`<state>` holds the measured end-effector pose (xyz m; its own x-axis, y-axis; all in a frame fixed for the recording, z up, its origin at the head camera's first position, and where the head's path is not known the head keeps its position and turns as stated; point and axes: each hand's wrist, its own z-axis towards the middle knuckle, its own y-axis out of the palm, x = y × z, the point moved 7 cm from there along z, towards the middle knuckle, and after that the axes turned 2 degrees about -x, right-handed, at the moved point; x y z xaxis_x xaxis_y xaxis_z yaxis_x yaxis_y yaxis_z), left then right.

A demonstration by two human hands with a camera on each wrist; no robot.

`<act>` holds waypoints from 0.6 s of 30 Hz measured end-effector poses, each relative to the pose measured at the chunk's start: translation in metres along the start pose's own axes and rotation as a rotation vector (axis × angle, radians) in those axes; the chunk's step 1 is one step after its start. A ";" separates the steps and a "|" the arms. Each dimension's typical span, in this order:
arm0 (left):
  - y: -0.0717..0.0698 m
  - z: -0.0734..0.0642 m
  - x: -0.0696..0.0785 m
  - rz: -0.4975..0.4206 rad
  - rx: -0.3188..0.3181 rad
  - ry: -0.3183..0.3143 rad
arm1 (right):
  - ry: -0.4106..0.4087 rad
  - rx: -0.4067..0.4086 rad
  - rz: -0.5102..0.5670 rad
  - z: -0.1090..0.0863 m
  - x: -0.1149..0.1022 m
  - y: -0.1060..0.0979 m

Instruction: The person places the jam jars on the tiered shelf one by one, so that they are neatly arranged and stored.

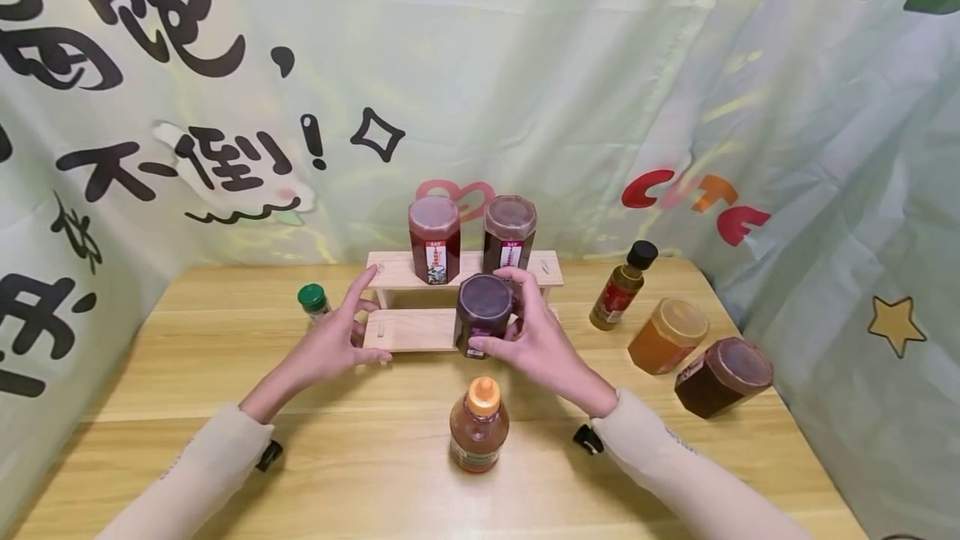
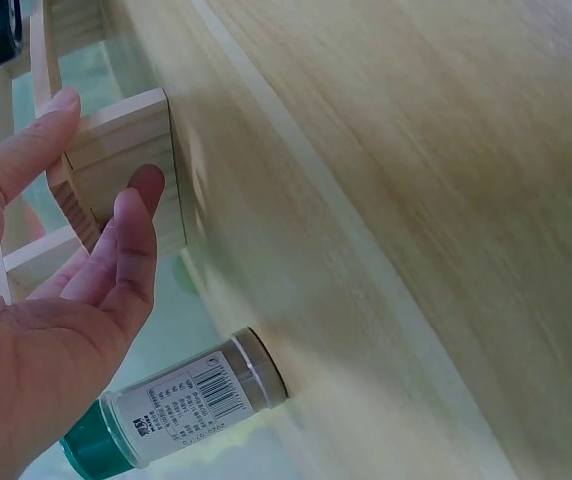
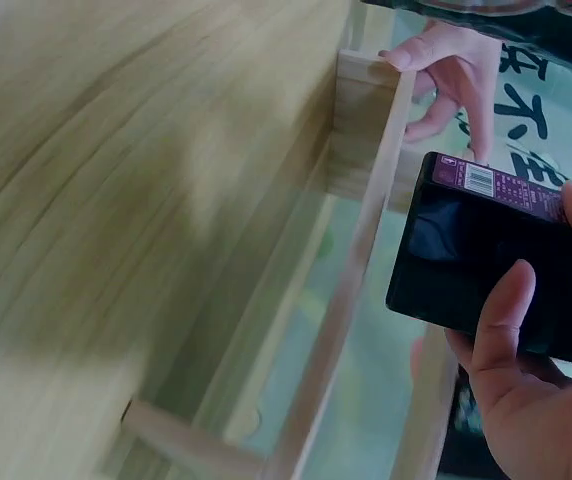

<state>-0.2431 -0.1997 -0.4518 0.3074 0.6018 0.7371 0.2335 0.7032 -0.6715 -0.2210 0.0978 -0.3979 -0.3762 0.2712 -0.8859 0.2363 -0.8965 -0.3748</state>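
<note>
A two-step wooden rack (image 1: 408, 330) stands on the table. My right hand (image 1: 542, 338) grips a dark jar (image 3: 496, 250) with a purple label, thumb on the near side and fingers round the far side. The jar overlaps the lower step in the head view; in the right wrist view its base is beside the step's board. My left hand (image 1: 330, 338) holds the rack's left end, thumb at the lower step's front edge and fingers curved round the side. On the upper step stand a red jar (image 1: 435, 240) and another dark jar (image 1: 510, 233).
A green-capped shaker (image 2: 181, 410) stands by my left hand. In front of the rack is an orange-capped bottle (image 1: 480, 432). A black-capped bottle (image 1: 621, 288), an amber jar (image 1: 666, 337) and a dark jar (image 1: 722, 377) stand right. A printed curtain (image 1: 562, 90) hangs behind.
</note>
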 end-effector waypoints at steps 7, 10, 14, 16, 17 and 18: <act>0.004 0.000 0.000 -0.009 -0.003 -0.007 | -0.013 -0.034 -0.011 0.013 0.003 0.022; 0.005 0.000 0.000 -0.011 -0.003 -0.004 | -0.034 -0.050 -0.022 0.019 0.001 0.030; 0.004 0.000 0.000 -0.008 -0.002 -0.009 | -0.062 -0.076 -0.014 0.027 -0.002 0.041; 0.003 0.000 -0.001 -0.007 -0.003 -0.012 | -0.066 -0.089 -0.009 0.032 -0.003 0.046; 0.003 0.000 -0.001 -0.006 -0.003 -0.014 | -0.065 -0.093 -0.007 0.034 -0.003 0.049; 0.002 -0.001 -0.001 -0.006 -0.004 -0.014 | -0.066 -0.097 -0.005 0.036 -0.004 0.051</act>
<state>-0.2424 -0.1992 -0.4542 0.2929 0.6028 0.7422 0.2387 0.7056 -0.6672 -0.2402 0.0383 -0.4037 -0.4353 0.2487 -0.8652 0.3186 -0.8564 -0.4064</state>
